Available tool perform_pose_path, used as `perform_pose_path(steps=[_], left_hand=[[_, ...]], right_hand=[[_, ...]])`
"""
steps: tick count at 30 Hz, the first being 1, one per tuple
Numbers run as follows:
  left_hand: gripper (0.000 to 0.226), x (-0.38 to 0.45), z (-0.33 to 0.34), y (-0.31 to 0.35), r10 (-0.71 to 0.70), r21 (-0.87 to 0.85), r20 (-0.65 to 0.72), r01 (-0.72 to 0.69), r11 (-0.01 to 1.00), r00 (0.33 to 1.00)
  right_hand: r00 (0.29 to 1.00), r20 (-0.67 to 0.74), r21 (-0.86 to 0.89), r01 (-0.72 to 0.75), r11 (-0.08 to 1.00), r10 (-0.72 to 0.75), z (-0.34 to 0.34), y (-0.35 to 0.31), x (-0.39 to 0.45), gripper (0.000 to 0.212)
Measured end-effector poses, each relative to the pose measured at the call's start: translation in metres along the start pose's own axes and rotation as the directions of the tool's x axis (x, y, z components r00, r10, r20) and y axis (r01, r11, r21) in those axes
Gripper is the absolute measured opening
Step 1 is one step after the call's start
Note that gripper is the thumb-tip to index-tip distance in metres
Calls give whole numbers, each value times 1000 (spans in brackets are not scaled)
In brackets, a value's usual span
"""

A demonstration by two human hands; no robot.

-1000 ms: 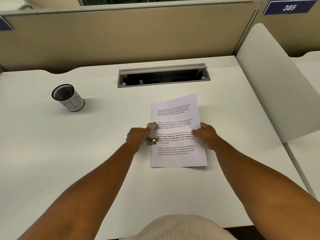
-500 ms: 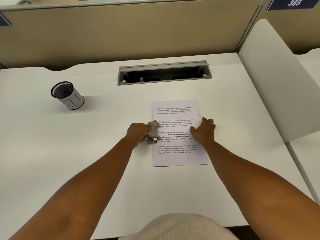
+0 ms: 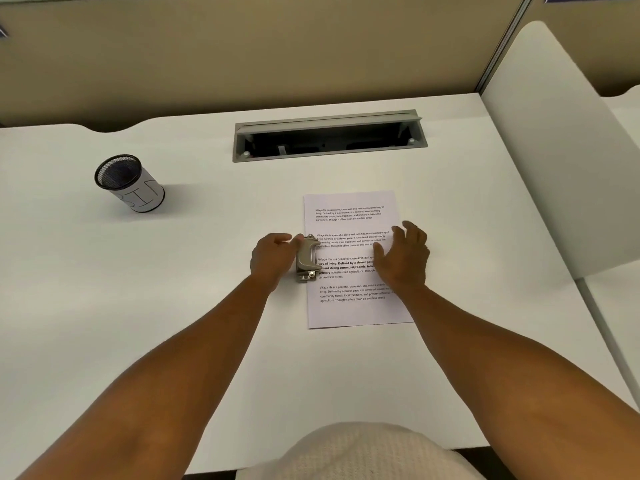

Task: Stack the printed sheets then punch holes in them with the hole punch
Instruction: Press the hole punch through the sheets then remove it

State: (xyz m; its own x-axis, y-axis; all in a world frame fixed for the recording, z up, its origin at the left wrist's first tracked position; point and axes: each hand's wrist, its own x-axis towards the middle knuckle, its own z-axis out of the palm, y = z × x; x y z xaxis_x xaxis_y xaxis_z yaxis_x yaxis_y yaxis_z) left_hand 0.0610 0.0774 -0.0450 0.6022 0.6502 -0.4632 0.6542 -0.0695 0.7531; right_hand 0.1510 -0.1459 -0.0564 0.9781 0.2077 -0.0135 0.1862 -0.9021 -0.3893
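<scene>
While left hand point(image 3: 273, 259) grips one hole punch point(image 3: 307, 258), right hand point(image 3: 403, 259) hovers spread over printed sheets point(image 3: 349, 209).

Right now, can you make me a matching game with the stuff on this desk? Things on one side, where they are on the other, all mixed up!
Things:
1. hole punch
2. mesh cup
3. right hand
4. cable slot

Places:
A. far back in the desk, lid open
B. on the left edge of the printed sheets
C. over the right part of the page, fingers spread
D. alone at the far left

Pairs: 1-B, 2-D, 3-C, 4-A
</scene>
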Motion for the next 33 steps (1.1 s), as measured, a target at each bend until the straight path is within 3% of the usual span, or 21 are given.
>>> perform_pose_path(steps=[2,5,13,21,33], left_hand=[[42,-3,1,-4,125,87,-91,-117,989,988],[45,-5,3,-9,292,216,-105,-265,940,951],[45,-3,9,-6,444,363,-90,-385,849,892],[50,18,26,20,420,446,-43,-359,820,906],[50,31,37,3,369,524,-25,-302,796,929]], right_hand=[[997,8,-47,81,996,-81,3,-3,-3,52],[987,74,-112,152,982,-145,9,-6,-6,54],[952,181,-199,280,939,-245,24,-2,-6,58],[939,231,-152,295,943,-256,35,6,-6,59],[945,132,-117,316,942,-300,45,11,-9,58]])
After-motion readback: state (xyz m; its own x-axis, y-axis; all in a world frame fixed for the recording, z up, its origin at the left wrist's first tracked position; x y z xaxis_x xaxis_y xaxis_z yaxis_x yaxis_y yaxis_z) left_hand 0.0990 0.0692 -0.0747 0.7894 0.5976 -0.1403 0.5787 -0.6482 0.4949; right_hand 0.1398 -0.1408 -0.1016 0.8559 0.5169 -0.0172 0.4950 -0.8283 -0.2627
